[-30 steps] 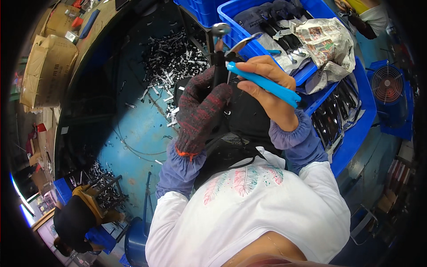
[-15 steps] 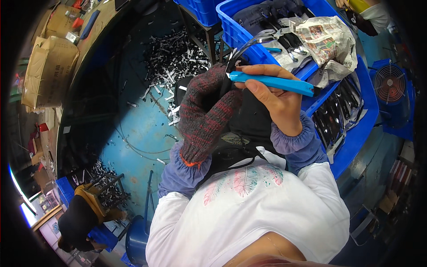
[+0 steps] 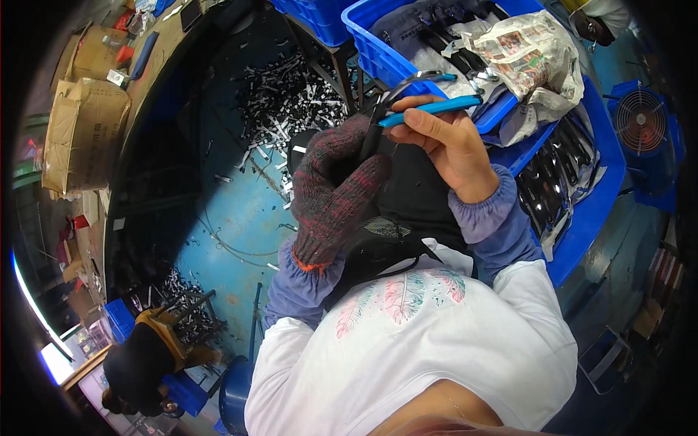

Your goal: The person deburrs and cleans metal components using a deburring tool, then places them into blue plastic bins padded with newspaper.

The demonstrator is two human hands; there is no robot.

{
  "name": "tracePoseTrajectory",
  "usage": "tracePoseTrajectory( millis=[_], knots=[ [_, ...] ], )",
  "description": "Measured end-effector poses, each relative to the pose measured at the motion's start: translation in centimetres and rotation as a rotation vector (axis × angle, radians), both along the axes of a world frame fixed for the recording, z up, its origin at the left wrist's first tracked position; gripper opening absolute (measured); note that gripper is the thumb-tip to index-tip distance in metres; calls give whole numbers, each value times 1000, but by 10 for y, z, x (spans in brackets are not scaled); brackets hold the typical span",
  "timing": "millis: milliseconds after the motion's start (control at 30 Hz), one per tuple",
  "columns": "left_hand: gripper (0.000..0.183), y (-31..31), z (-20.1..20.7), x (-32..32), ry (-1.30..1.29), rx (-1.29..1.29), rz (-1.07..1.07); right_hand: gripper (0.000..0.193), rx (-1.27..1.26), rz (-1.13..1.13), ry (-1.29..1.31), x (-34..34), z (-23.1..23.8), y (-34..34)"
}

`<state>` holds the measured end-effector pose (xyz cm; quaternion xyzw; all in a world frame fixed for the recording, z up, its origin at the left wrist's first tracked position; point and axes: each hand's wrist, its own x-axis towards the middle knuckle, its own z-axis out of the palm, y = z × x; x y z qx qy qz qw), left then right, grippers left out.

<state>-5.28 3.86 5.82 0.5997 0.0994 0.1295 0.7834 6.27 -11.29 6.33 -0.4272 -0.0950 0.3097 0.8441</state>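
Note:
My left hand, in a dark grey and red knitted glove, is closed around a long black part with a glossy curved end. The part stands up out of the glove, and its lower portion is hidden in my fingers. Bare and pinched closed, my right hand grips a blue utility knife. The knife's front end meets the black part just above my left fingers. Whether the blade touches it is too small to tell.
Beside my right arm, a blue crate holds black parts and crumpled newspaper; a lower blue crate holds glossy black parts. Black and white scraps cover the floor ahead. A fan stands right. Another person bends at lower left.
The blue knife has turned, now slanting upward to the right and showing its narrow edge. My right wrist has rolled with it, while my left hand keeps its hold on the black part.

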Motion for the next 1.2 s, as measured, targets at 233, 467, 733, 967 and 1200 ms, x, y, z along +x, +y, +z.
tracePoseTrajectory(
  millis=[233,467,733,967,1200],
  knots=[
    [41,-2,15,1,91,-116,-28,23,-63,55,-71,2,9,-6],
    [38,-7,-12,6,-243,228,90,23,101,101,237,4,-8,-2],
    [54,-6,23,18,-446,-160,166,21,195,-170,89,6,-3,-6],
    [54,-8,20,7,210,-572,8,19,-122,-379,-832,-3,1,16],
    [52,-10,4,-1,50,-766,-69,17,-155,-322,-893,-3,9,20]
  ],
)
